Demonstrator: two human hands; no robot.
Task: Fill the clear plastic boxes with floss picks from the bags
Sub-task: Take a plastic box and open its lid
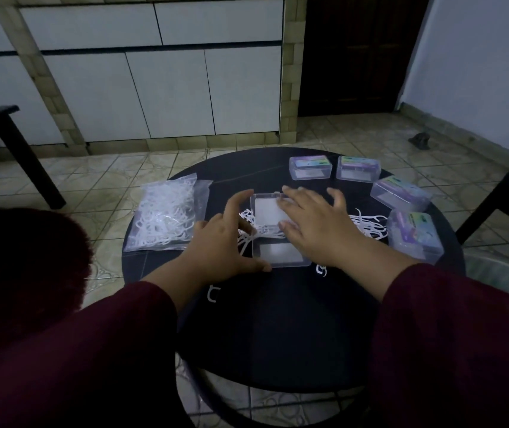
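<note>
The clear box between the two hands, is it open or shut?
Open. The clear box lies hinged flat in two halves on the table, floss picks spilling across it.

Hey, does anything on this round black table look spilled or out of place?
Yes. Loose white floss picks lie scattered beside the open clear plastic box, and two strays sit nearer the table's front edge, outside any box or the clear bag.

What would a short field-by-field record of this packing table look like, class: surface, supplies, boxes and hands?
surface: round black table
supply: clear bag of floss picks, at the left
loose picks: pile of floss picks beside the right hand
open box: open clear box, at the centre, lid open
closed boxes: four labelled boxes, in an arc at the right
left hand: at the open box's left edge
right hand: spread over the open box
</note>
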